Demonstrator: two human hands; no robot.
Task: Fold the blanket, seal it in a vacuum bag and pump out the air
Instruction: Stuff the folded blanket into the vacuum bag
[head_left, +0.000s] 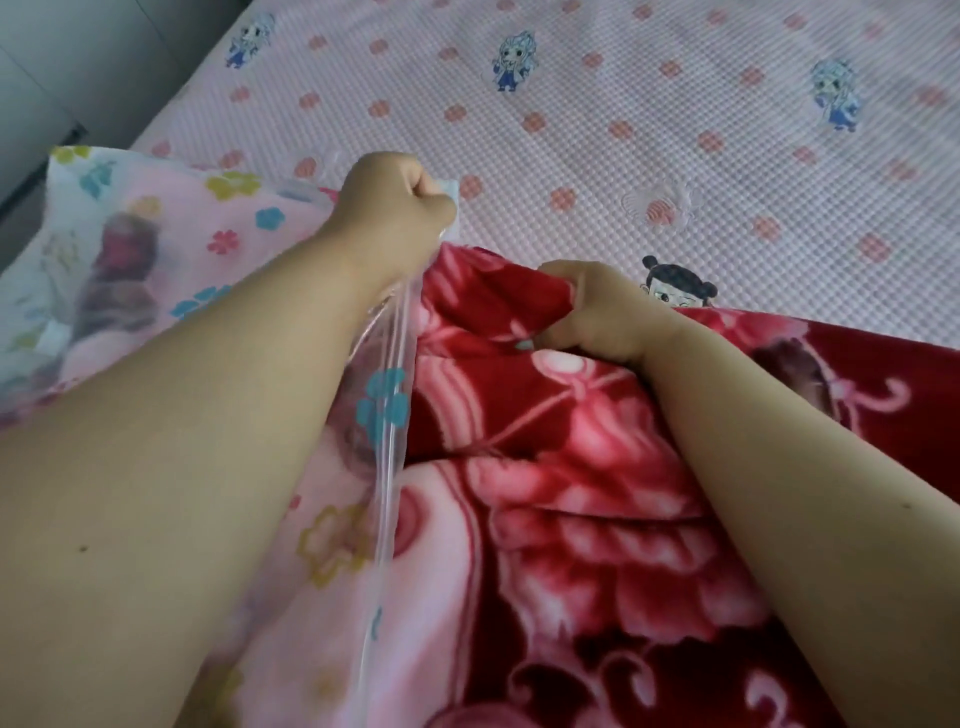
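Pink bedsheet (623, 130); plush red floral blanket (561, 467)

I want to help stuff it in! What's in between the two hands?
In the head view, between the left hand gripping the vacuum bag's open edge and the right hand gripping the red blanket lies a bunched fold of that blanket, just outside the bag's mouth.

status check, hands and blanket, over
Left hand fisted on the bag mouth edge, pulling it up. Right hand gripping a blanket fold. Blanket partly in, most still outside. Nothing in the way on the bed.
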